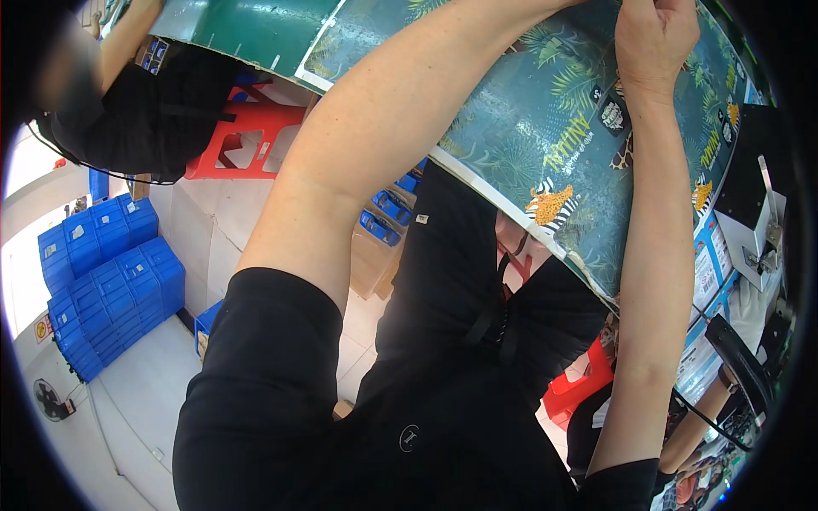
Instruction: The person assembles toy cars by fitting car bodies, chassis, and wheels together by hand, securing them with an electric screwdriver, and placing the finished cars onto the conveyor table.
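My left forearm [417, 94] reaches across the tabletop [511, 128] to the upper edge of the head view, where the hand itself is cut off. My right hand [656, 47] is over the far part of the same table with its fingers curled together. Its fingertips meet the picture's edge, so whatever they may hold is hidden. Beneath both arms, the table covering is dark green with leaf prints and animal pictures. A small dark label [612, 115] lies on it below my right hand, and an orange and black-striped zebra picture [550, 207] shows near the front edge.
Blue plastic crates [119, 289] are stacked at the left. A red stool [247, 140] stands beside another person in dark clothes [136, 111]. Under the table is a cardboard box [375, 255] with blue parts. A metal device [754, 230] stands right; another person's arm [699, 430] shows below it.
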`<state>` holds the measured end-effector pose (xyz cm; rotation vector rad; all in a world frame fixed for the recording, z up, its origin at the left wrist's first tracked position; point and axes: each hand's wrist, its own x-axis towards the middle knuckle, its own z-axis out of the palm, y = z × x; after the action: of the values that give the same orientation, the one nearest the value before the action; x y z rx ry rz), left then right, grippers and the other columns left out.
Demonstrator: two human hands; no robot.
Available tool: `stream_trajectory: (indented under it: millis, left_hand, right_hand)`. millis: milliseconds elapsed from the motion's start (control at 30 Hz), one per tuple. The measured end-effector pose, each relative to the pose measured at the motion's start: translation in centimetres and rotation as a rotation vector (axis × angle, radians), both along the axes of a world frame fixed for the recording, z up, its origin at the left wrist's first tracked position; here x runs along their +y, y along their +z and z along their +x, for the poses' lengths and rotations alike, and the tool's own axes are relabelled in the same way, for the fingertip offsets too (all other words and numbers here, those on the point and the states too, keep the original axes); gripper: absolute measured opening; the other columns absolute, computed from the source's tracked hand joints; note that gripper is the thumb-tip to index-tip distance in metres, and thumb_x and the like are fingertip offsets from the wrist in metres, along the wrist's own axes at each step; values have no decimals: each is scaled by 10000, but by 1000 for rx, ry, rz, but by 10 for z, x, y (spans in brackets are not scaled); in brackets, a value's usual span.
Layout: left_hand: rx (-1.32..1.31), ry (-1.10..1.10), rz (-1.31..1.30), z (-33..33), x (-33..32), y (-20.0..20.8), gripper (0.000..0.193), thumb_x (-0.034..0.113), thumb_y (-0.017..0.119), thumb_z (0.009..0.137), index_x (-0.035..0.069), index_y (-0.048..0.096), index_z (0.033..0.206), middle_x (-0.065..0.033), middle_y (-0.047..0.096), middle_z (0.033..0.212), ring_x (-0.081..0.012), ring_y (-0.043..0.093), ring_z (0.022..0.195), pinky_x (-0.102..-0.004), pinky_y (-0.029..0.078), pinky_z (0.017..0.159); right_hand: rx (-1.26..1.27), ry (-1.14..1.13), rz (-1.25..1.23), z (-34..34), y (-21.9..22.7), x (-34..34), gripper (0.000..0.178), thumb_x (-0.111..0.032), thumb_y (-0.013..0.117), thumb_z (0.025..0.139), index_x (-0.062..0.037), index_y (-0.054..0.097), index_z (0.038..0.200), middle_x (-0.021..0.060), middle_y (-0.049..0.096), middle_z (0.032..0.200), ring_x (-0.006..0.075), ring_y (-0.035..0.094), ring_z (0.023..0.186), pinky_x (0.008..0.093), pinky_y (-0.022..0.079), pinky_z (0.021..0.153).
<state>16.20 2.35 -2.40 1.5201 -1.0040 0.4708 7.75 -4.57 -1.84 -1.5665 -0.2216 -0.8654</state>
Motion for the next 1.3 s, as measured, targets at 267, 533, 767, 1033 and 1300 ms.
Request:
stream_trajectory:
  millis: [267, 533, 767, 1033, 1300]
  left_hand:
    - [614, -47, 32, -2, 7, 19, 618, 474, 443, 1002, -26, 645, 701, -106, 659, 655, -206, 613, 583, -363, 451, 556]
    - [519, 344, 308, 0, 4, 25, 556, 390, 456, 1000, -45, 593, 682, -109, 590, 598, -197, 536, 564, -364, 403, 541]
    - [865, -187, 11, -11, 15, 34, 497, 404, 525, 992, 9, 630, 709, -52, 566, 619, -137, 501, 543, -322, 374, 483]
    - [651, -206, -48, 7, 27, 31, 295, 227, 642, 946, 55, 637, 707, 12, 577, 691, -82, 476, 611, -274, 389, 534]
    - [967, -268, -104, -3, 35, 34, 468, 438, 469, 1027, 63, 648, 812, -15, 597, 766, -129, 518, 716, -284, 456, 675]
  right_hand:
    - [-126, -54, -203, -8, 7, 8, 513, -257, 671, 932, 60, 505, 1300, 172, 604, 1230, 229, 590, 1136, 332, 437, 1002]
    - [-64, -44, -257, -9, 6, 7, 524, -274, 676, 921, 71, 526, 1286, 189, 605, 1236, 244, 587, 1149, 342, 430, 1014]
    - [-78, -70, -428, -11, 2, 6, 725, -366, 658, 924, 61, 387, 1443, 223, 569, 1276, 296, 573, 1161, 362, 442, 999]
    - [103, -134, -681, -20, 18, 18, 978, -554, 571, 913, 25, 97, 1543, 271, 328, 1505, 434, 322, 1386, 520, 192, 1159]
    - [47, -291, -872, -23, 10, 20, 740, -384, 637, 918, 20, 345, 1464, 194, 378, 1511, 327, 373, 1402, 591, 242, 1122]
